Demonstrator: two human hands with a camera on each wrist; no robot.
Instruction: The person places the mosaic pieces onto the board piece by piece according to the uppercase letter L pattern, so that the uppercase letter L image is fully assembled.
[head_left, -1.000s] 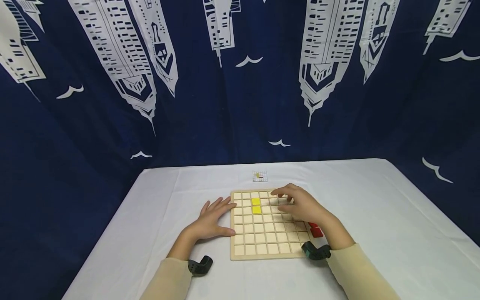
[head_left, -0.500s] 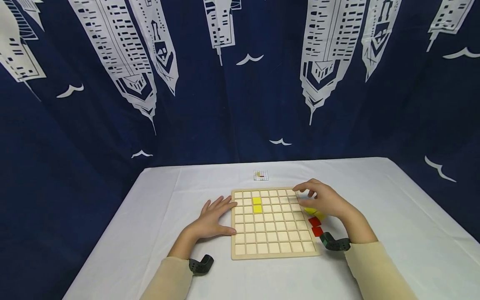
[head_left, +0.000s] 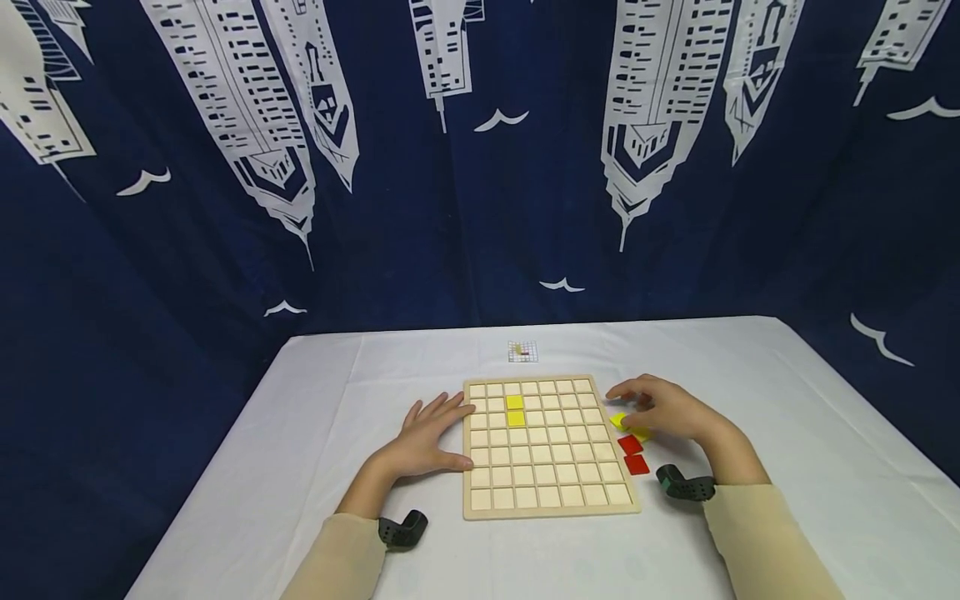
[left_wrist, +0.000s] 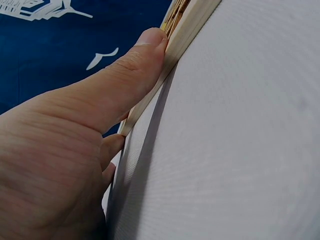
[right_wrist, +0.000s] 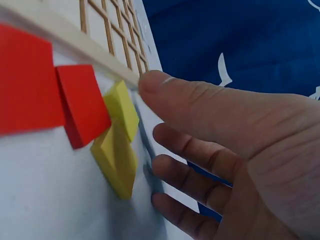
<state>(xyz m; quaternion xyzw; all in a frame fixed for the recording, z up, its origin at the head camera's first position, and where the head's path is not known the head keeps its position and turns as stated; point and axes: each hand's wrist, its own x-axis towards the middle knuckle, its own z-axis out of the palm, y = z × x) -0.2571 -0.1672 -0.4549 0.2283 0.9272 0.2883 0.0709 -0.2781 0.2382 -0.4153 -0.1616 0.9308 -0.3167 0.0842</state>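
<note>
Head view: pale wooden grid board point(head_left: 547, 446) on white-clothed counter point(head_left: 315, 400), two yellow square tiles point(head_left: 514, 410) seated in upper-left cells, all other cells bare. Loose yellow square tiles point(right_wrist: 119, 137) and red square tiles point(right_wrist: 50, 97) wait off board's 3 o'clock edge. Right hand point(head_left: 663, 408) hovers over loose yellows, fingers loosely curled, nothing gripped. Left hand point(head_left: 423, 440) flat, fingers straight, thumb against board's 9 o'clock edge.

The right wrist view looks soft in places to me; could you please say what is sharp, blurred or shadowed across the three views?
Right wrist view: the yellow square tiles are fairly sharp, the right hand up close is soft and casts a dark shadow beside them. Left wrist view: the left hand fills the frame, slightly blurred, shadowing the white tablecloth. Head view: evenly lit, edges curved by the wide lens.
</note>
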